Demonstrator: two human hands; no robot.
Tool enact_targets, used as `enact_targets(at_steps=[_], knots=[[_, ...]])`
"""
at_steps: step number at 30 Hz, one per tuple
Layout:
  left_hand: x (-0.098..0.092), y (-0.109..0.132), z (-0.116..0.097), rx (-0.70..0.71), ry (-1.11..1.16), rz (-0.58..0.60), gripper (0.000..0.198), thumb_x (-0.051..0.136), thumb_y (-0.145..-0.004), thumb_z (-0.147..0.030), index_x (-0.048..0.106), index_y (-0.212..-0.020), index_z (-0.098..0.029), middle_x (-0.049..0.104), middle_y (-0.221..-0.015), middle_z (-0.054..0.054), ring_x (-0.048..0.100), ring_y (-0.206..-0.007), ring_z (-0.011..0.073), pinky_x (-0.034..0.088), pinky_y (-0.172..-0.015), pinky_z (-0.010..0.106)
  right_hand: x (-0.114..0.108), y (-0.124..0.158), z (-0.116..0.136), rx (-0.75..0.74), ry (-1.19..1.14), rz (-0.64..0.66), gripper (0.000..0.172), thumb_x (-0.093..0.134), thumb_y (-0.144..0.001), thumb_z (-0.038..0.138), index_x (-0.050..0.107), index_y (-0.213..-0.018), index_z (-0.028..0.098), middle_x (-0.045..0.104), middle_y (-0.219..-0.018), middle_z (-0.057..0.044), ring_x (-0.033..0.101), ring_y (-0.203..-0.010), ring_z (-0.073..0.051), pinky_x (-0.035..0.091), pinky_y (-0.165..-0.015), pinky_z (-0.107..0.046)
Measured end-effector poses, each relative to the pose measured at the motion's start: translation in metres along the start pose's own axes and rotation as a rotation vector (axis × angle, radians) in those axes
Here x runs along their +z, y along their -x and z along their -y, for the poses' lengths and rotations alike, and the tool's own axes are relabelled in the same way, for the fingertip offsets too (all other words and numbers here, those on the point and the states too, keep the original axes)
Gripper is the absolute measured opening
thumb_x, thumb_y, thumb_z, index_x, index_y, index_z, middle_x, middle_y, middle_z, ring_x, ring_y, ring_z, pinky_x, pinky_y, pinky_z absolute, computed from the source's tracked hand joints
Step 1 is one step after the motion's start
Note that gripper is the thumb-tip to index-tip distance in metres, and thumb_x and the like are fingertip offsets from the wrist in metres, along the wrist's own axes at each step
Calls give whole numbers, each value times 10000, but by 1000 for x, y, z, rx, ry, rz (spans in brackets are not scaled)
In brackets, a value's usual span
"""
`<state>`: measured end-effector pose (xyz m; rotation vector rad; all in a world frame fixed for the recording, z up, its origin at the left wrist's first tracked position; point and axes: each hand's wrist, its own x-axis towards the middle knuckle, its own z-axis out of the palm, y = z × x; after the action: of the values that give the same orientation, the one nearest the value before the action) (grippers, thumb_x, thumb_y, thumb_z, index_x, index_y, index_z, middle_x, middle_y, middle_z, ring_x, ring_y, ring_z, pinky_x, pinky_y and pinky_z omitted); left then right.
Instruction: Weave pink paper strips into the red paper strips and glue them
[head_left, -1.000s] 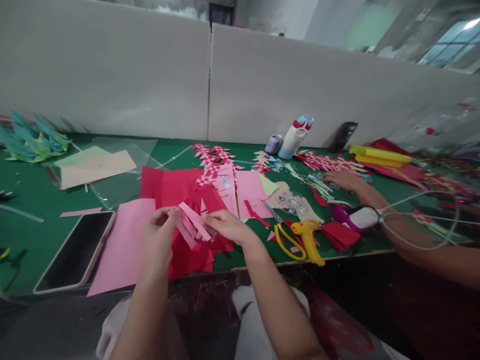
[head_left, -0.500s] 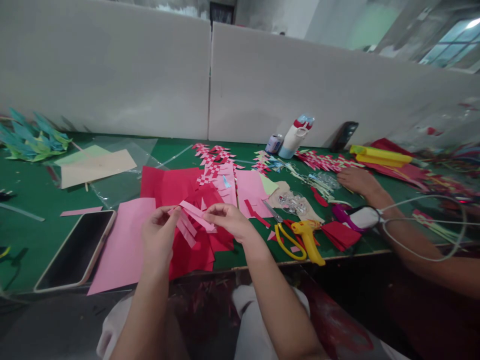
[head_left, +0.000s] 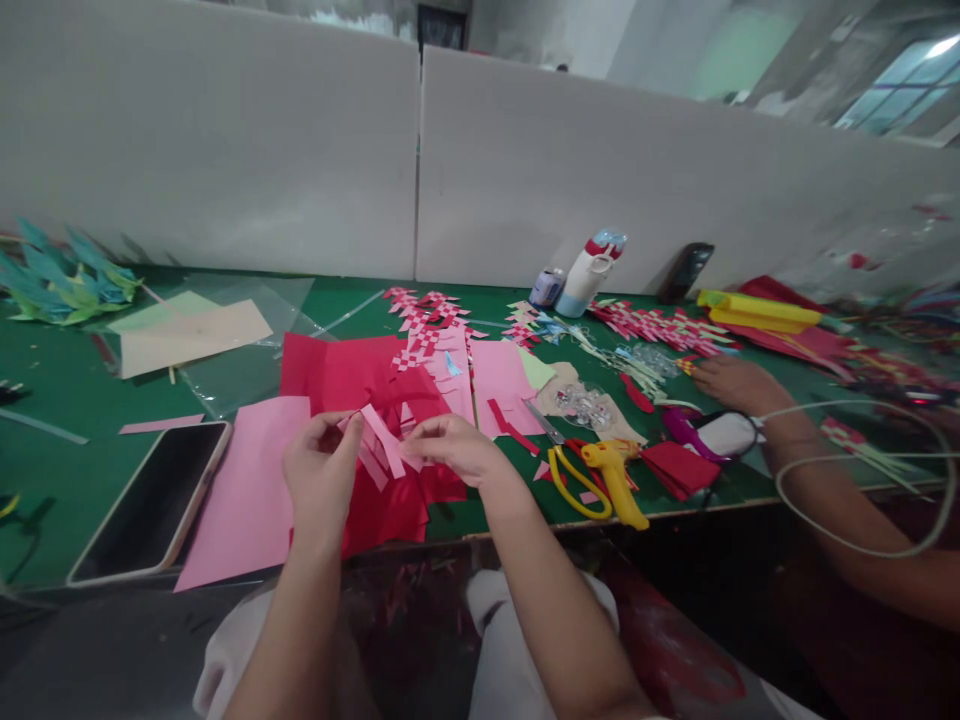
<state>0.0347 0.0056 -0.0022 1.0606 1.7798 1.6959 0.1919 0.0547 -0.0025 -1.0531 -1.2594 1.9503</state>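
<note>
My left hand (head_left: 321, 478) and my right hand (head_left: 456, 449) are both closed on a small bundle of pink paper strips (head_left: 380, 445), held just above the near edge of the green table (head_left: 67, 400). The left thumb and fingers pinch the strips' left ends; the right fingertips pinch their right ends. Under the hands lie red paper pieces (head_left: 390, 500) and a large pink sheet (head_left: 244, 490).
A phone (head_left: 146, 505) lies at the left. Yellow scissors (head_left: 574, 480) and a yellow glue gun (head_left: 616, 480) lie to the right. A co-worker's hand (head_left: 731, 382) rests further right by woven red-and-white strips (head_left: 652, 322). A bottle (head_left: 589, 275) stands at the back.
My hands have drawn closer together and the pink strips have bunched up more steeply. The co-worker's hand has pulled back toward the table's near edge.
</note>
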Motion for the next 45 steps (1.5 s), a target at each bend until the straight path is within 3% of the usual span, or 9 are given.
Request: enact_targets(at_steps=[6, 13, 23, 26, 29, 33, 39, 45], knots=[[3, 1, -2, -43, 109, 32, 180, 689, -673, -329, 685, -761, -172, 654, -698, 6, 563, -651, 130, 437, -622, 237, 6, -6, -6, -14, 15, -20, 250, 812, -517, 298, 636, -571, 129, 624, -557, 9, 530, -523, -71, 390, -514, -190], [2, -3, -2, -111, 248, -12, 168, 723, -628, -297, 666, -716, -166, 639, -695, -1, 555, -674, 121, 435, -637, 236, 2, -6, -7, -5, -119, -17, 394, 840, -498, 289, 597, -773, 148, 718, -685, -62, 627, -568, -126, 421, -496, -198], [4, -4, 0, -194, 368, 36, 201, 758, -595, -292, 681, -721, -156, 627, -675, -5, 546, -645, 108, 426, -596, 228, -1, -9, -18, -181, 192, 44, 293, 665, -753, 395, 696, -859, 124, 633, -648, -4, 506, -512, -75, 396, -493, -203], [4, -5, 2, -201, 391, 44, 230, 778, -582, -313, 687, -724, -156, 628, -671, -7, 552, -658, 108, 434, -616, 228, -2, -7, -16, -236, 336, 51, 295, 646, -776, 405, 710, -846, 126, 667, -720, -24, 559, -600, -106, 427, -572, -227], [4, -5, 2, -194, 394, 70, 225, 781, -581, -319, 684, -705, -158, 636, -672, -6, 560, -669, 111, 444, -643, 232, -3, -5, -13, -251, 414, 16, 380, 701, -720, 473, 730, -885, 132, 698, -849, -52, 626, -807, -181, 465, -740, -278], [4, -1, -1, -202, 354, 133, 213, 779, -579, -309, 690, -700, -159, 646, -666, -2, 569, -669, 116, 448, -649, 233, 2, -6, -11, -228, 199, -70, 508, 747, -647, 523, 718, -1000, 159, 693, -1045, -84, 627, -951, -211, 485, -804, -308], [6, 3, -3, -207, 317, 165, 212, 784, -575, -304, 702, -708, -161, 683, -696, 18, 599, -700, 135, 471, -685, 250, 11, -10, -10, -238, -60, -266, 386, 810, -556, 452, 740, -784, 148, 713, -763, -56, 638, -759, -172, 492, -729, -300], [7, 3, -1, -214, 286, 175, 238, 803, -556, -319, 720, -710, -159, 707, -715, 37, 627, -718, 155, 492, -717, 278, 12, -8, -6, -210, -47, -259, 343, 839, -488, 400, 733, -684, 139, 692, -665, -33, 604, -663, -147, 465, -674, -282]])
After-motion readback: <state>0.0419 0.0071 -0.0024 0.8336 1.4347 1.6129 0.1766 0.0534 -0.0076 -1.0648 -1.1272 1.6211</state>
